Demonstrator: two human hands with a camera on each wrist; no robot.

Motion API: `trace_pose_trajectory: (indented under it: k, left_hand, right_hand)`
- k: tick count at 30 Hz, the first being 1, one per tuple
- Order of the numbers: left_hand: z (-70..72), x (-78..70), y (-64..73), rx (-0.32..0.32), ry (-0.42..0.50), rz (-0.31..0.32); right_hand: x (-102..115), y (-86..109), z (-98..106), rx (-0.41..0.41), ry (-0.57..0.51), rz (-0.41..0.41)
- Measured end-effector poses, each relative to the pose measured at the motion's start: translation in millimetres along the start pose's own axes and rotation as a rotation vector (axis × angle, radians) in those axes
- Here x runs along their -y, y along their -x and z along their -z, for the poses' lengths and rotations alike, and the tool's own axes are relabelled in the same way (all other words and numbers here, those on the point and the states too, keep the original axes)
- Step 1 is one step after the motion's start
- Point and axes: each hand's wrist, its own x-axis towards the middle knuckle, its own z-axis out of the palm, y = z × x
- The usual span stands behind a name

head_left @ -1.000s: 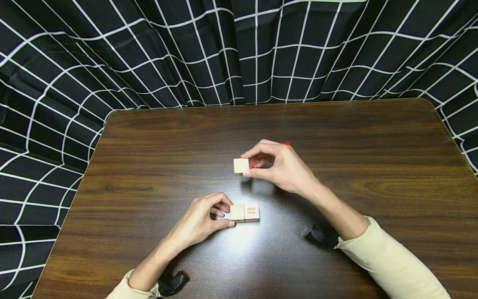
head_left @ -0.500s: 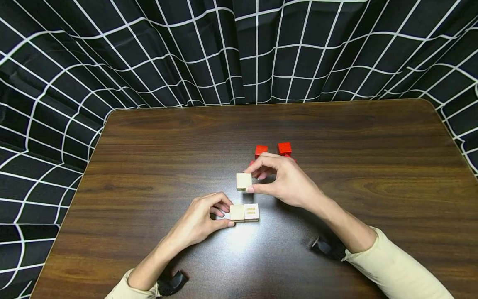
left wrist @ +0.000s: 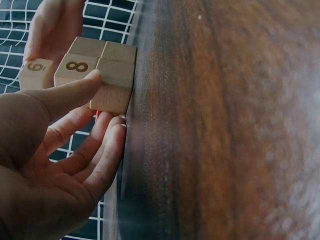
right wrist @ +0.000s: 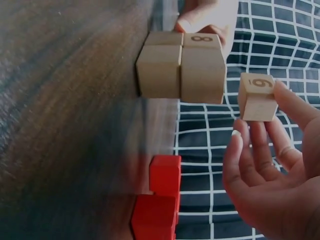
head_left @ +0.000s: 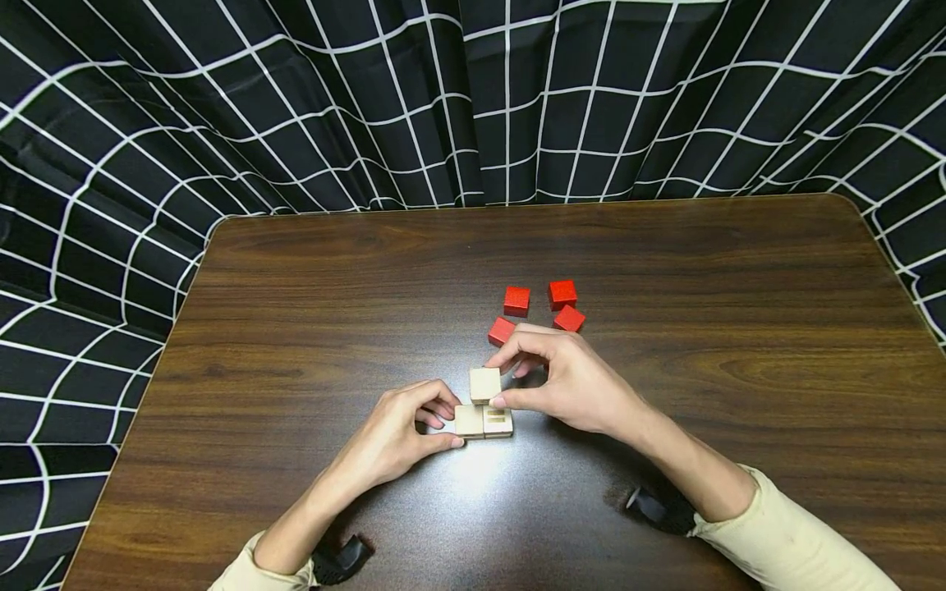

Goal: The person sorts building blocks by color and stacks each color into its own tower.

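My left hand (head_left: 405, 428) steadies a compact stack of pale wooden blocks (head_left: 469, 421), thumb against the near side and fingers behind. The stack is two blocks wide and two high. A printed 8 shows on one upper block (left wrist: 77, 66) under the thumb. Two short bars mark the top of the block on the right (head_left: 498, 416). Between thumb and fingers of my right hand (head_left: 572, 379) is another wooden block (head_left: 485, 384), a 6 or 9 printed on one side (right wrist: 261, 83). It hangs just behind and above the stack, apart from it in the right wrist view.
Several red blocks lie loose beyond my right hand, among them one at the far right (head_left: 562, 294) and one at the far left (head_left: 516, 300). The dark wooden table (head_left: 332, 312) reaches back to a black curtain (head_left: 473, 107) with a white grid.
My right hand has brought its wooden block toward me, from well behind the stack to its back edge, uncovering the red blocks. My left hand and the stack stay put.
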Motion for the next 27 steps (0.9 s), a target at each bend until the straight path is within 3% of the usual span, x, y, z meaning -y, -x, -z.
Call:
trace_pose_trajectory:
  k: [5,27]
  left_hand:
    - [0.0,-0.3,-0.4,-0.001,0.002,0.001]
    - [-0.3,0.0,-0.2,0.0,0.0,-0.002]
  right_hand:
    - [-1,3.3,-3,0.006,0.041,0.004]
    - [-6,13.2,-16,0.053,0.0,-0.038]
